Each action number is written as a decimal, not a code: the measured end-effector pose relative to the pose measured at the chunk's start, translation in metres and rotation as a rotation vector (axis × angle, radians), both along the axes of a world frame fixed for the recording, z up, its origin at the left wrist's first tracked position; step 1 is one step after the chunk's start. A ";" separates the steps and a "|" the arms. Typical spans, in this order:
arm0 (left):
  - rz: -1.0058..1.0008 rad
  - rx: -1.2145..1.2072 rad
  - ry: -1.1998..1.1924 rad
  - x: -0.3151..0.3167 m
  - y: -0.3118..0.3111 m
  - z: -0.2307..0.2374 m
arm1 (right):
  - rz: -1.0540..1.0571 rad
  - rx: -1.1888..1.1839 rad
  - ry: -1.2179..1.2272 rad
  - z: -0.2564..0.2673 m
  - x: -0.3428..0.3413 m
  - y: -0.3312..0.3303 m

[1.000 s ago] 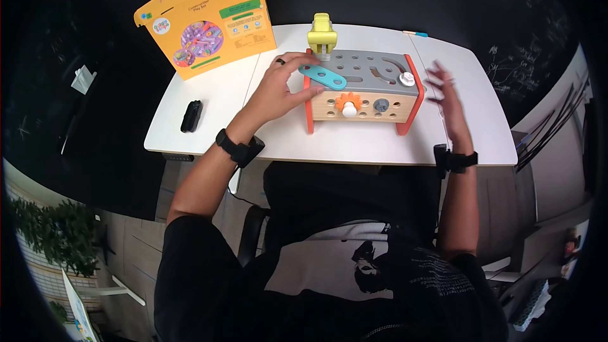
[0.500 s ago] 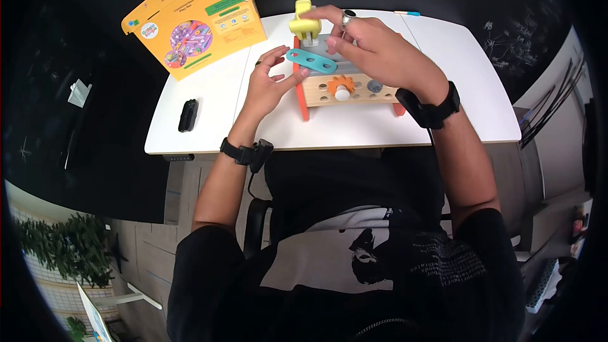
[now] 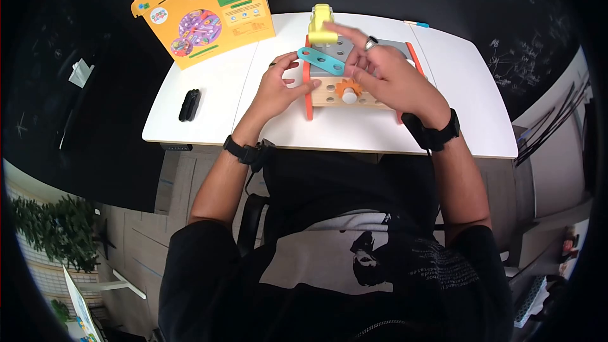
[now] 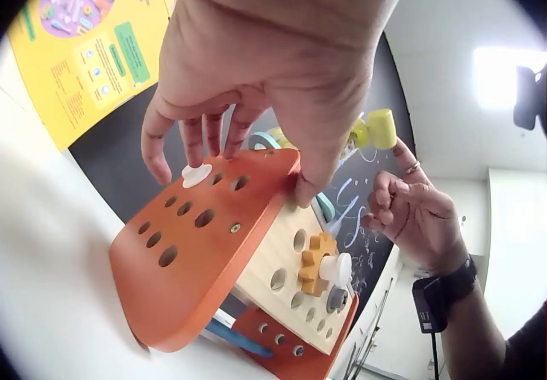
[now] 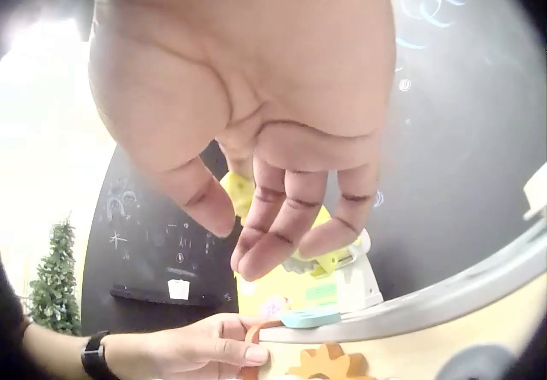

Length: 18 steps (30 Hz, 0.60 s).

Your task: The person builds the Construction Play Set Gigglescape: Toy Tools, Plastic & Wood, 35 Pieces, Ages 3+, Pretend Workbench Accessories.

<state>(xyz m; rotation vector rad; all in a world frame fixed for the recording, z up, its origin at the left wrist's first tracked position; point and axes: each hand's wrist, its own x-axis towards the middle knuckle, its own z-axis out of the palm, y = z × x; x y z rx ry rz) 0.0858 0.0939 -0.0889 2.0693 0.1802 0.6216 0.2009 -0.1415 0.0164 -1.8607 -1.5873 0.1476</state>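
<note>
My left hand (image 3: 278,87) holds the left end of a toy workbench (image 4: 214,269), thumb at the front edge and fingers over the orange end panel. A blue strip with holes (image 3: 321,60) lies slanted across the bench's top left corner, beside that hand. Behind it stands a yellow-green toy piece (image 3: 322,22) with a cylindrical end, on a pale base. My right hand (image 3: 396,79) is above the bench with its index finger stretched out, fingertip right at the yellow-green piece. Its other fingers bend inward and hold nothing. An orange gear (image 3: 347,90) with a white knob sits on the front.
A yellow play-set box (image 3: 206,16) stands at the back left of the white table (image 3: 228,123). A small black case (image 3: 189,105) lies near the left edge. A blue-tipped marker (image 3: 416,23) rests along the back edge.
My right hand has come from the bench's right side over to the yellow-green piece, which has turned somewhat since half a second ago. My left hand has shifted from beside the strip toward the end panel.
</note>
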 end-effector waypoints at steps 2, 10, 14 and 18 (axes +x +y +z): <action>0.016 -0.005 0.015 -0.007 -0.001 0.003 | 0.003 0.096 0.090 0.003 -0.004 0.000; 0.377 0.086 0.066 -0.090 0.081 -0.001 | -0.238 0.073 -0.342 -0.057 0.030 -0.009; 0.893 0.509 0.258 -0.156 0.153 -0.015 | -0.315 -0.006 -0.222 -0.057 0.024 -0.011; 0.969 0.455 0.460 -0.175 0.186 -0.033 | -0.346 -0.022 -0.220 -0.045 0.020 -0.011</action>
